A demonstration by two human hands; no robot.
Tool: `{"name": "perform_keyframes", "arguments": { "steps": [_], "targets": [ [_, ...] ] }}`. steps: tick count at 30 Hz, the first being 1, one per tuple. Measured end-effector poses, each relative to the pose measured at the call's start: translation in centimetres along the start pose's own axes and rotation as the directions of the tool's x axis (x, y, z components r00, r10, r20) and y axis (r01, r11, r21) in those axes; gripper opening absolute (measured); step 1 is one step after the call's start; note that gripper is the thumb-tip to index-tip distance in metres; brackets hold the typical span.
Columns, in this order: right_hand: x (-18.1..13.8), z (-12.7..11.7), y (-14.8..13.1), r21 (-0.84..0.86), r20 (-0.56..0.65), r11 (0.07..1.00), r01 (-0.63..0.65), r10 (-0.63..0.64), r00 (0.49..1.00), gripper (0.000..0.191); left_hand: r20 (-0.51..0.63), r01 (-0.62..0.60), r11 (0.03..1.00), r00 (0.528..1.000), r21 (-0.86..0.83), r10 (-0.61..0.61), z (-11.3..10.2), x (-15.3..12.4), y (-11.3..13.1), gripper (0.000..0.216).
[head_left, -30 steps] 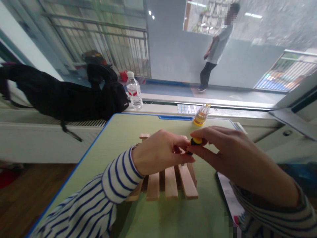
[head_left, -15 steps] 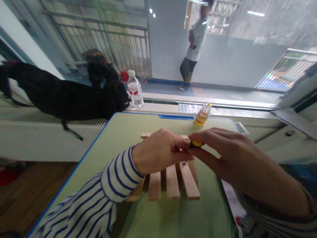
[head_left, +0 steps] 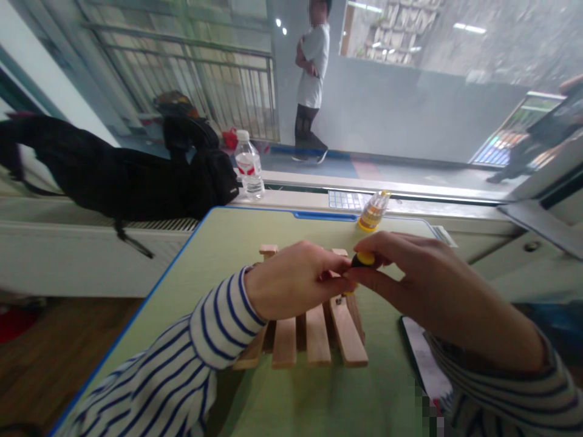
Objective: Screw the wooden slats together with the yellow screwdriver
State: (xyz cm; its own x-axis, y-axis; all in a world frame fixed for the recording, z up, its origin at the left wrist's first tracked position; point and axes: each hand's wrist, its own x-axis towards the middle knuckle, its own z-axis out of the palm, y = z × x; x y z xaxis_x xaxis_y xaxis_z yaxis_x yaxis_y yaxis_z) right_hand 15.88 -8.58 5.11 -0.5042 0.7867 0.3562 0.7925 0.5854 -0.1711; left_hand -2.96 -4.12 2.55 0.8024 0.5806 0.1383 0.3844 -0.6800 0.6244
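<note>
At the far left, a black bag (head_left: 150, 185) lay along the ledge, which kept its bulk off the table (head_left: 223, 243). Right of it, a water bottle (head_left: 249, 173) stood upright on the sill (a person (head_left: 312, 73) was visible beyond the glass). The left hand (head_left: 291, 282) reached in over the slatted wooden piece (head_left: 319, 340), which rested in the middle of the table, slat ends towards the near side. Its thumb and forefinger were drawn close together beside the lower end of a yellow-and-black handle (head_left: 363, 260), probably to steady something there; whether they gripped it I cannot tell. The handle stood above the rightmost slat, near a small dark fitting (head_left: 339, 300). A yellow-ended bottle (head_left: 373, 211) stood at the far edge, presumably out of the way. The right hand (head_left: 416, 279) came in from the right, thumb and fingers closed in a pinch on the handle, a hold suited to fine control. Nearer right, a dark-edged flat object (head_left: 423, 355) lay partly hidden below the forearm.
</note>
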Motion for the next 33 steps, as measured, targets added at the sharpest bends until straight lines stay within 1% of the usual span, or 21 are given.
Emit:
{"name": "perform_keyframes", "arguments": {
  "steps": [3,6,10,13,15,20,27,30,33],
  "targets": [
    [0.1,0.0,0.1,-0.012,0.007,1.0,-0.017,0.017,1.0,0.018,-0.046,0.052,0.998,0.997,-0.044,-0.054,0.3,0.0,0.2,0.021],
    [0.1,-0.1,-0.2,-0.038,0.006,0.999,-0.03,0.03,1.0,0.02,-0.061,0.094,0.994,0.993,-0.06,-0.098,0.4,0.0,0.3,0.024],
    [-0.1,-0.2,-0.6,-0.041,0.018,0.999,-0.025,0.026,1.0,0.019,-0.043,0.09,0.995,0.995,-0.039,-0.091,0.1,0.0,0.4,0.027],
    [-0.4,-0.4,-0.7,-0.034,-0.008,0.999,0.018,-0.019,1.0,0.033,-0.004,0.096,0.995,0.995,-0.019,-0.096,-0.2,0.0,0.5,0.027],
    [-0.6,-0.6,-0.7,-0.027,-0.02,0.998,0.052,-0.052,0.998,0.037,0.003,0.108,0.994,0.994,-0.001,-0.108,-0.3,0.0,0.5,0.026],
    [-0.7,-0.8,-0.8,0.004,0.04,0.996,0.094,-0.094,0.995,0.025,0.041,0.066,0.998,0.997,-0.002,-0.066,-0.4,0.0,0.1,0.022],
    [-0.4,-0.7,-0.8,-0.013,0.039,0.998,0.056,-0.055,0.998,0.016,0.074,-0.005,0.999,0.997,-0.043,0.008,-0.5,0.0,0.1,0.019],
    [-0.4,-0.7,-0.8,-0.008,0.055,1.0,0.027,-0.026,0.998,0.015,0.081,-0.022,0.999,0.996,-0.047,0.025,-0.6,0.1,0.1,0.019],
    [-0.5,-0.6,-0.7,-0.019,0.043,1.0,0.022,-0.021,0.999,0.018,0.084,-0.036,0.998,0.996,-0.055,0.041,-0.5,0.1,0.0,0.02]
  ]
}}
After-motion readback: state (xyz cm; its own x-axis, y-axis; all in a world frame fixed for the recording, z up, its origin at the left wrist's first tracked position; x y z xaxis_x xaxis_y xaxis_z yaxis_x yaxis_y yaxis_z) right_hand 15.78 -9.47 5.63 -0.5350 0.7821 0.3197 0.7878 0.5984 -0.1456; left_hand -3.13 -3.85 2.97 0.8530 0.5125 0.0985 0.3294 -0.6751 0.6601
